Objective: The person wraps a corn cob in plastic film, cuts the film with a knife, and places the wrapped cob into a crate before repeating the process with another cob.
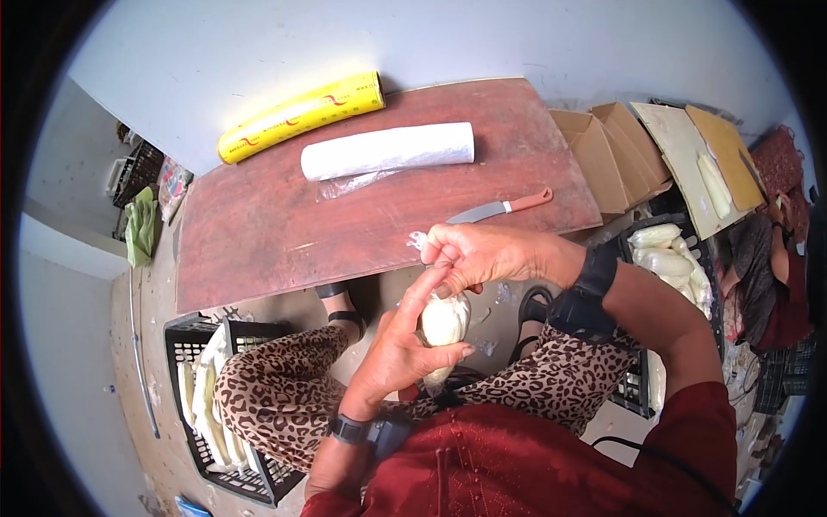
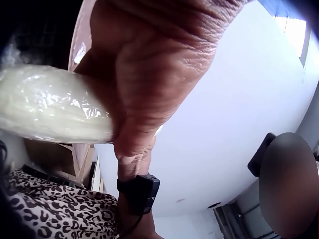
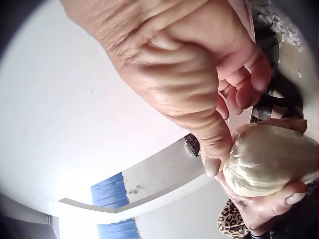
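Note:
In the head view my left hand (image 1: 398, 346) grips a pale, long vegetable (image 1: 446, 320) wrapped in clear film, held upright above the lap. Its thumb lies along the near side. My right hand (image 1: 493, 257) is at the upper end, its thumb and fingers pinching the gathered film there. Folds in the film run toward the right thumb (image 3: 213, 164) in the right wrist view. The left wrist view shows the glossy wrapped body (image 2: 47, 107) beside the palm. A knife (image 1: 500, 207) with a reddish handle lies on the table beyond the right hand.
On the red-brown table (image 1: 258, 233) lie a white film roll (image 1: 388, 151) and a yellow printed tube (image 1: 301, 116). Black crates of wrapped vegetables stand at left (image 1: 267, 487) and right (image 1: 633, 388). A cardboard box (image 1: 594, 164) is right of the table. Another person (image 1: 767, 276) sits far right.

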The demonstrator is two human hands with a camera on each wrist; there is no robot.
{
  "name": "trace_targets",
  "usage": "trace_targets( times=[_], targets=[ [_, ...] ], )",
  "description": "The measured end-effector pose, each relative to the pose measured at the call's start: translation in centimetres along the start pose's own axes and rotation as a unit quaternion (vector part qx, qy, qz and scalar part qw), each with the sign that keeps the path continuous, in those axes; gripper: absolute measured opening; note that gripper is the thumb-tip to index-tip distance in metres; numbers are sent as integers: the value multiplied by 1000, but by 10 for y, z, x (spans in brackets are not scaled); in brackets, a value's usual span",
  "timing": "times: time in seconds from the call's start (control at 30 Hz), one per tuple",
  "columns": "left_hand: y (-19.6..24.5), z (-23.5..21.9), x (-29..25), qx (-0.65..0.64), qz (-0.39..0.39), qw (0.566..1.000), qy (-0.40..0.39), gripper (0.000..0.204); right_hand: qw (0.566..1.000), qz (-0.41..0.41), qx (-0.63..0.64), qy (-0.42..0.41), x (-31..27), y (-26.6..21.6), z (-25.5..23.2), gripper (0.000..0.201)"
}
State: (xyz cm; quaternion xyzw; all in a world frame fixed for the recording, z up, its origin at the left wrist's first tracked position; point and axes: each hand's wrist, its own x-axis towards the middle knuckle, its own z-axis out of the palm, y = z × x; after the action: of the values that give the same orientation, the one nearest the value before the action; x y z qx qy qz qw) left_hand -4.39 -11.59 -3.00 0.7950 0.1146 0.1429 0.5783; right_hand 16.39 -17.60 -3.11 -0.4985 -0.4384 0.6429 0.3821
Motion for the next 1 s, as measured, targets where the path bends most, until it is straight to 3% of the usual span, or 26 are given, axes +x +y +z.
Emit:
trace_targets(
  times=[0.1, 0.2, 0.3, 0.4, 0.5, 0.6, 0.67, 0.8, 0.9, 1.0],
  targets=[
    [2, -4, -1, 16, 22, 1000, -6, 93, 998, -53, 14, 18, 5, 11, 0, 71],
    [-7, -5, 1, 7, 34, 999, 24, 92, 986, -113, -63, 103, 8, 16, 4, 65],
    [-18, -4, 0, -54, -20, 997, 55, 82, 972, -144, -92, 160, 15, 23, 8, 58],
    [-30, -3, 2, -105, -23, 987, 123, 71, 973, -115, -104, 171, 20, 16, 6, 48],
    [-31, -11, 6, -129, -52, 969, 205, 61, 951, -67, -197, 230, 30, 14, -4, 26],
    [-41, -20, 7, -203, -75, 936, 278, 51, 829, -178, -437, 299, 48, 34, -9, 23],
    [-50, -25, 6, -213, -100, 915, 326, 45, 801, -170, -509, 266, 52, 38, -10, 26],
    [-59, -30, 6, -374, -147, 840, 365, 36, 758, -113, -616, 183, 61, 44, -2, 28],
    [-77, -36, 2, -415, -151, 809, 389, 32, 837, 18, -544, 64, 53, 25, 10, 17],
    [-81, -38, 4, -437, -136, 782, 423, 32, 908, 35, -416, -30, 53, 20, 8, 18]
  ],
)
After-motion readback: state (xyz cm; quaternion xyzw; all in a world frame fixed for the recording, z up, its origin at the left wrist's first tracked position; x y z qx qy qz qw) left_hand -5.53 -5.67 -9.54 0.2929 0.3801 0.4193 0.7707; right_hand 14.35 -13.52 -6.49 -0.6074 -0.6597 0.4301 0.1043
